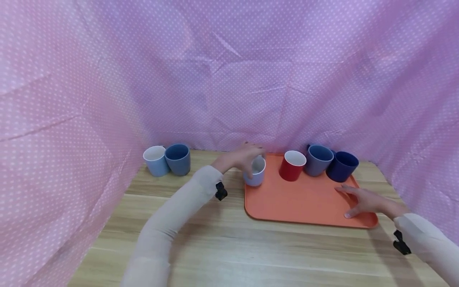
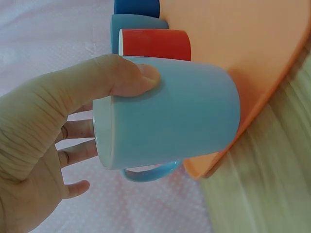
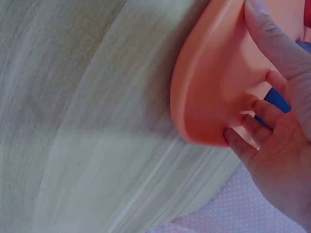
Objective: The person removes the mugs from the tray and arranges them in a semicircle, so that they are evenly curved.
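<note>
My left hand grips a pale blue mug at the left end of the orange tray. In the left wrist view the thumb presses the outside of the mug, and the other fingers are partly hidden behind its rim; its handle points away from the thumb. Over the tray's right end, my right hand is spread with nothing in its grasp. Its thumb and fingertips seem to rest on the tray. A red mug, a grey-blue mug and a dark blue mug stand along the tray's back.
At the table's back left, a light blue mug and a slate blue mug stand side by side. The wooden table extends in front of the tray. Pink dotted cloth hangs behind and at both sides.
</note>
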Demonstrator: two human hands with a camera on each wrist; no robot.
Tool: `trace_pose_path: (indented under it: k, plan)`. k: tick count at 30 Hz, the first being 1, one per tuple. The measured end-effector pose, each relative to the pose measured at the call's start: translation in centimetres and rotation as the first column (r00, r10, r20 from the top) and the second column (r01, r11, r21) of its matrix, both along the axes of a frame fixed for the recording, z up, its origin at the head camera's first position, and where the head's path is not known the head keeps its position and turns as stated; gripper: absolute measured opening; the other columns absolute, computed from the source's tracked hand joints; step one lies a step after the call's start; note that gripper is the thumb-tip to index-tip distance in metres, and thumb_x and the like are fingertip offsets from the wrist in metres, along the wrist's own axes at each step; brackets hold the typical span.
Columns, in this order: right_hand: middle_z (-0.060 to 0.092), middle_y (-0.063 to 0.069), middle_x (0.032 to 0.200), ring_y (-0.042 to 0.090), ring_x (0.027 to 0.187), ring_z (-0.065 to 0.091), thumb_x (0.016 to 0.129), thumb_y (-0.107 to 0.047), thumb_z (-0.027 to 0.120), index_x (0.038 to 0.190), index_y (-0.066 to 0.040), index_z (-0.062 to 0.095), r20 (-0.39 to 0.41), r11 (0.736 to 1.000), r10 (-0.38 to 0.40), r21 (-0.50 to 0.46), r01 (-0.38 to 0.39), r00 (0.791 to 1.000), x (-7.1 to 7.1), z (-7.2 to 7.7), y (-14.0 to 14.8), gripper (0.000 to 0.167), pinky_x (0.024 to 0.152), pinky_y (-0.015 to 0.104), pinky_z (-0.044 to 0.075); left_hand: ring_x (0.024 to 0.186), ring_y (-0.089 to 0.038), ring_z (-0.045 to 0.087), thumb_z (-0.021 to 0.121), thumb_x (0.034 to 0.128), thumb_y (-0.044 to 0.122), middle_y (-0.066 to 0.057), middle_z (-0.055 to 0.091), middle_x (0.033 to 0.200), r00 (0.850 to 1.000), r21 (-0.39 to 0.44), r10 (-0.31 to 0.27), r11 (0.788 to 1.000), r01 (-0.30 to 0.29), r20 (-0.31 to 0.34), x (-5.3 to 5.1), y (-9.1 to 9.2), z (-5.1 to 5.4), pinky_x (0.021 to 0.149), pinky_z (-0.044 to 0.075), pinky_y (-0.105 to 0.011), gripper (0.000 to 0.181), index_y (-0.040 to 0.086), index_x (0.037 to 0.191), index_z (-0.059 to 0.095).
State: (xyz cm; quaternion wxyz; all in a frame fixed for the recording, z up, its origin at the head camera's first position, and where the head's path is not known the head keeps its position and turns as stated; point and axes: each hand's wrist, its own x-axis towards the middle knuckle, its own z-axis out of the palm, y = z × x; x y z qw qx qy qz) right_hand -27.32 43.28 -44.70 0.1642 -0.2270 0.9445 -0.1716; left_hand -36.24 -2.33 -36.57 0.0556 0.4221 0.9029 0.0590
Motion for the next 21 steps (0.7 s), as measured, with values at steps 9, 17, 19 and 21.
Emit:
trace_pose_path:
  k: [9, 17, 19, 21]
  plan:
    - [0.038, 0.045, 0.147, 0.064, 0.131, 0.04, 0.072, -0.035, 0.09, 0.143, 0.009, 0.047, -0.016, 1.0, 0.005, -0.009, -0.005, 1.0, -0.1, -0.2, 0.1, 0.094, 0.097, 0.069, 0.045, 0.125, -0.026, 0.052, 0.096, 0.0625, 0.028, -0.006, 0.06, 0.133, 0.999, 0.011, -0.049, 0.999, 0.049, -0.009, 1.5, -3.0, 2.4, 0.107, 0.043, -0.043, 0.078, 0.013, 0.129, 0.059]
    - [0.037, 0.045, 0.148, 0.065, 0.131, 0.038, 0.072, -0.037, 0.09, 0.145, 0.007, 0.046, 0.007, 1.0, -0.022, -0.008, 0.022, 1.0, -0.1, -0.4, 0.2, 0.097, 0.099, 0.074, 0.039, 0.121, -0.029, 0.055, 0.097, 0.0576, 0.022, -0.008, 0.062, 0.128, 0.997, 0.035, -0.076, 0.996, 0.076, -0.004, 2.5, -6.2, 3.8, 0.104, 0.046, -0.044, 0.078, 0.009, 0.125, 0.061]
    - [0.037, 0.045, 0.148, 0.065, 0.131, 0.038, 0.071, -0.037, 0.09, 0.145, 0.007, 0.045, 0.01, 1.0, -0.024, -0.004, 0.024, 1.0, -0.1, -0.5, 0.2, 0.097, 0.099, 0.075, 0.039, 0.121, -0.028, 0.054, 0.097, 0.0583, 0.021, -0.009, 0.062, 0.129, 0.998, 0.03, -0.064, 0.997, 0.064, 0.008, 2.7, -7.2, 4.2, 0.103, 0.047, -0.044, 0.078, 0.01, 0.126, 0.061]
    - [0.037, 0.045, 0.148, 0.065, 0.132, 0.038, 0.071, -0.037, 0.09, 0.145, 0.007, 0.046, 0.005, 1.0, -0.022, 0.0, 0.022, 1.0, -0.2, -0.5, 0.2, 0.097, 0.099, 0.074, 0.039, 0.121, -0.028, 0.055, 0.096, 0.0589, 0.019, -0.008, 0.063, 0.128, 0.998, 0.024, -0.052, 0.998, 0.052, 0.018, 2.9, -8.1, 4.5, 0.102, 0.048, -0.044, 0.077, 0.01, 0.127, 0.061]
